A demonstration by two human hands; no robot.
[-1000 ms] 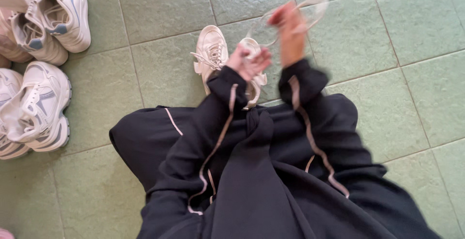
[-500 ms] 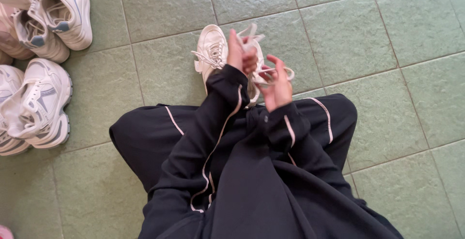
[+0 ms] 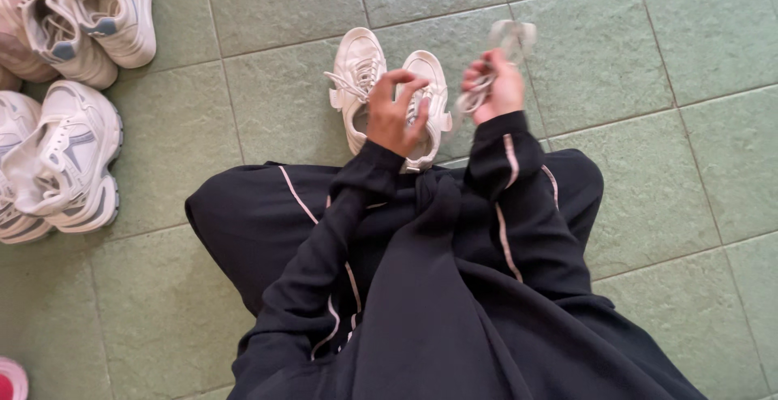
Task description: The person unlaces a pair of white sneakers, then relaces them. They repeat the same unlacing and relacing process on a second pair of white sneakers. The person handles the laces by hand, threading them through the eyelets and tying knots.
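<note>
Two cream sneakers stand side by side on the green tiled floor in front of my legs: the left sneaker (image 3: pixel 357 84) and the right sneaker (image 3: pixel 428 96). My left hand (image 3: pixel 395 116) grips the right sneaker over its tongue and opening. My right hand (image 3: pixel 494 88) is raised just right of that shoe, closed on a white shoelace (image 3: pixel 509 42) that blurs upward in a loop. I wear black trousers and a black jacket with pale stripes.
Several white chunky sneakers (image 3: pixel 69 153) lie in a heap at the left edge, more of them (image 3: pixel 97 11) at the top left. A small pink and red object (image 3: pixel 10 380) sits at the bottom left corner. Green tiles (image 3: pixel 689 59) stretch right.
My right hand came down close to the shoe, then rose again to the right, pulling the lace. My left hand has shifted onto the top of the right sneaker.
</note>
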